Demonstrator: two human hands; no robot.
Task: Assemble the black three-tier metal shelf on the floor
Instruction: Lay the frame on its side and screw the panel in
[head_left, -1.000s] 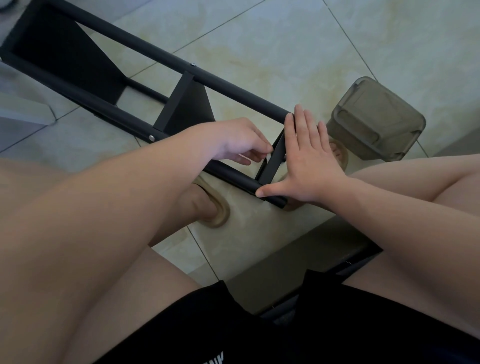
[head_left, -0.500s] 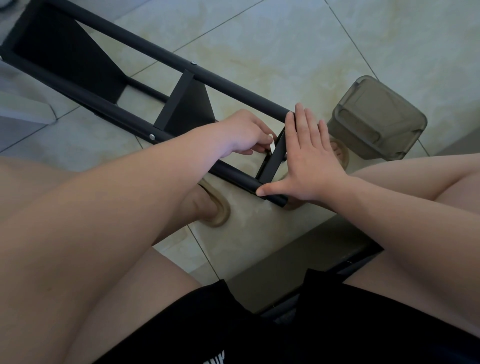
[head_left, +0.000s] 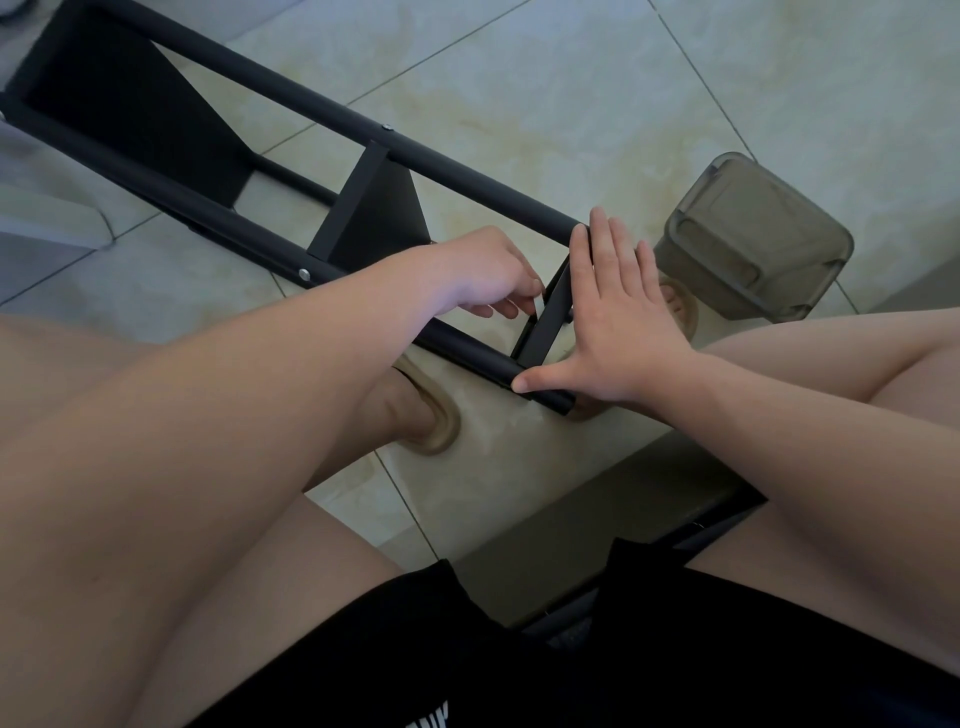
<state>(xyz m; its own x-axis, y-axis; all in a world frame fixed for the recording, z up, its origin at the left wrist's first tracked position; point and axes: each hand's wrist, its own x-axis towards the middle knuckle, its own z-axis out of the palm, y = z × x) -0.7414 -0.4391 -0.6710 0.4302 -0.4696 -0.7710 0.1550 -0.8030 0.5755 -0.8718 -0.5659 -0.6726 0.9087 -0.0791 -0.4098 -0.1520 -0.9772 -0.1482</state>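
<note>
I see the shelf (head_left: 467, 179) lying on the floor (head_left: 519, 78), 2 tiers fixed. The right hand (head_left: 618, 322) presses flat against the 3rd tier (head_left: 545, 322); the left hand (head_left: 483, 270) pinches a pale piece (head_left: 537, 306), possibly a fastener. I'd align holes before tightening.

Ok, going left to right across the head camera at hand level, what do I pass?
Middle shelf panel → left hand, pinching a small pale piece → end crossbar → right hand → smoky plastic container.

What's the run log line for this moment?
left hand: pinches small pale piece at end crossbar | right hand: flat against crossbar, thumb on lower tube | shelf: lying on floor
</note>
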